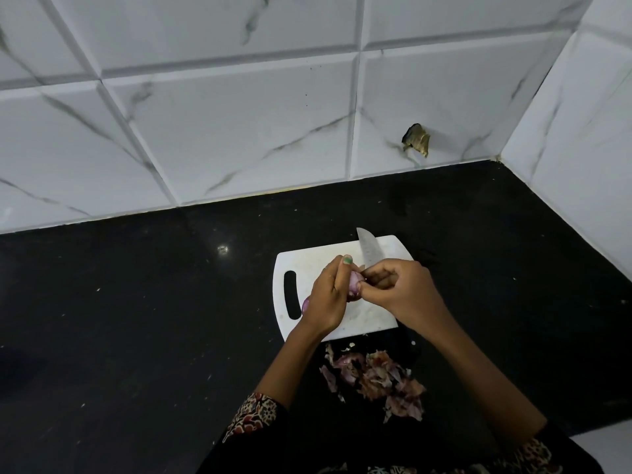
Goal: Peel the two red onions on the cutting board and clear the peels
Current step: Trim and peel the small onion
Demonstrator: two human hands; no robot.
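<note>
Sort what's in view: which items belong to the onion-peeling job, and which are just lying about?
Job:
- red onion held between left hand and right hand
- second onion, mostly hidden behind the left hand
- cutting board
- peel pile on the countertop
- knife, blade showing above the right hand

Lying about:
- dark patch on the wall tile

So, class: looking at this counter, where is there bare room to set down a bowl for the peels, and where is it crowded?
Free: the black counter left of the cutting board, and the strip between board and tiled wall. Also right of the board, toward the corner. Crowded: the board itself, with both hands, the onion and the knife, and the counter just in front, where the peels lie.
</note>
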